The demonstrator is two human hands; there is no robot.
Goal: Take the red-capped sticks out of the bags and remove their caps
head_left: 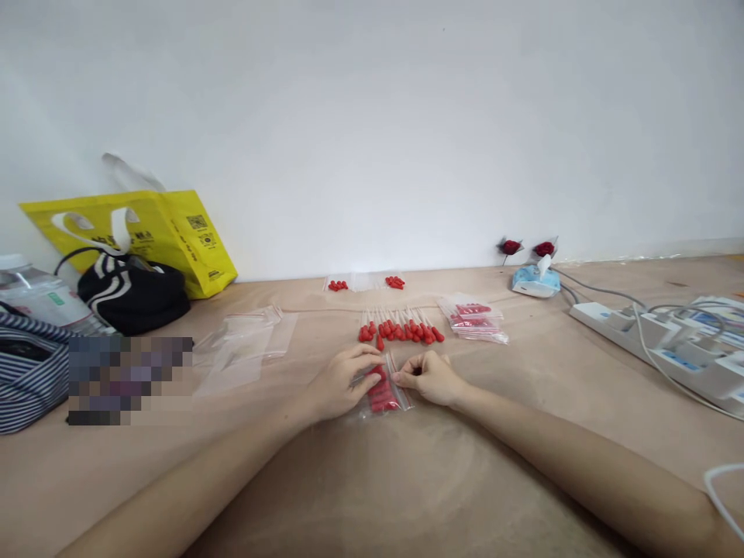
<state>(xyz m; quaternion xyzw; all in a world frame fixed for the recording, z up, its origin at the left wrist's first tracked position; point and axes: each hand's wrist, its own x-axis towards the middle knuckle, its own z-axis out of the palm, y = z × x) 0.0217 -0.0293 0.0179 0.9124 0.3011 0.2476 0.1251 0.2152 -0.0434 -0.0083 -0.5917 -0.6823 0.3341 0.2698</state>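
Observation:
A small clear zip bag filled with red pieces lies on the table in front of me. My left hand holds this bag from its left side, thumb and fingers resting on the plastic. At the zip edge on the right, my right hand pinches the bag between thumb and forefinger. Just beyond my hands is a row of red-tipped white sticks. Several filled zip bags are stacked to the right of that row. Flat clear bags without red pieces are spread out to the left.
Small groups of red pieces lie near the wall. A yellow bag, a black pouch and a bottle stand at left. On the right are a tissue pack, two dark red flowers and a power strip with cables.

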